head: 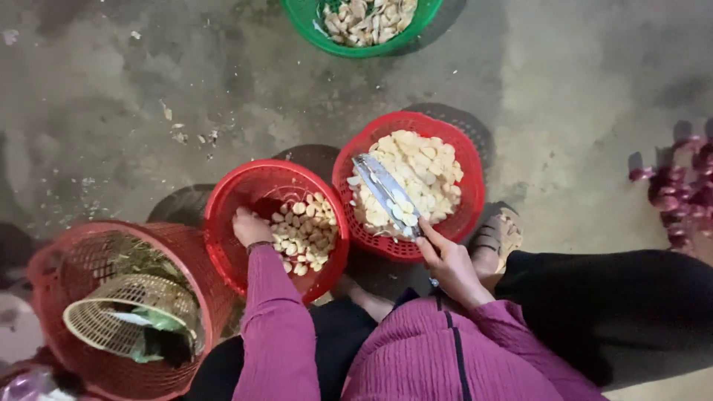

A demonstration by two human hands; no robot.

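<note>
My left hand [251, 227] reaches into a red plastic basket [245, 186] that holds several small pale garlic cloves [306, 232]; its fingers are in the basket's left part, and whether they grip a clove is hidden. My right hand [448, 261] grips the handle of a long knife [385, 189]. The blade lies flat over a second red basket [445, 134] filled with peeled pale slices [423, 167], and a few slices rest on the blade.
A green basket [312, 33] with more cloves stands at the top. A larger red basket [82, 252] holding a small woven basket [119, 315] and scraps sits at the left. Red onions [679, 193] lie at the right. My sandalled foot [497, 238] is beside the baskets on the concrete floor.
</note>
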